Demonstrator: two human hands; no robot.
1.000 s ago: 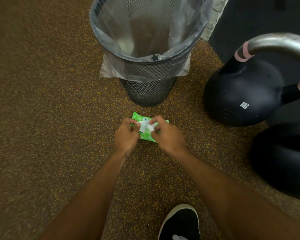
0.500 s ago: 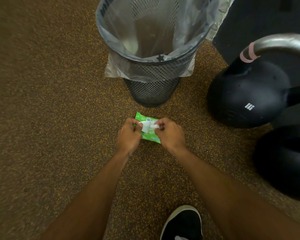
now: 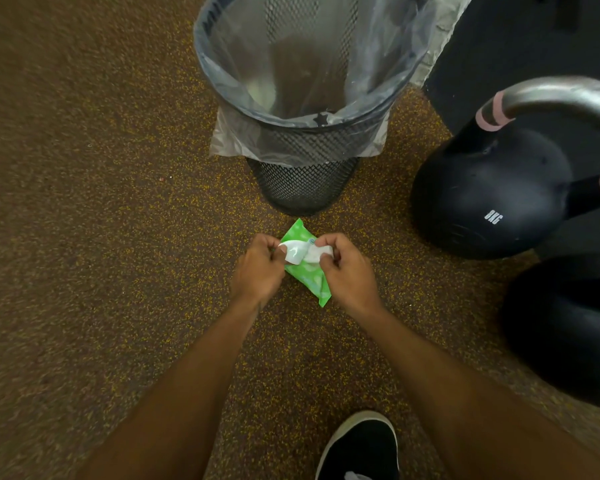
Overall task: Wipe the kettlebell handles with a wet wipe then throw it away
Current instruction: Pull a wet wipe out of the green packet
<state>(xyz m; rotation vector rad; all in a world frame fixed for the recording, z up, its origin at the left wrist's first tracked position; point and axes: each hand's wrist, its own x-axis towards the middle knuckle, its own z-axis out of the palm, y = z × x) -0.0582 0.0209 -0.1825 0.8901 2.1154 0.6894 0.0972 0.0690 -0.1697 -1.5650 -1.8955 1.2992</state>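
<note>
Wet wipe (image 3: pixel 317 251) between both hands, left hand (image 3: pixel 257 270) and right hand (image 3: pixel 347 271) each pinching it above green pack (image 3: pixel 307 275).

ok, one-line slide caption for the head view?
Both hands, left and right, open a green wipe pack before a lined mesh bin.

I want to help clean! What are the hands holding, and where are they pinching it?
The left hand pinches the peeled-back white flap of the green wipes pack. The right hand pinches the white wipe at the pack's opening.
</note>
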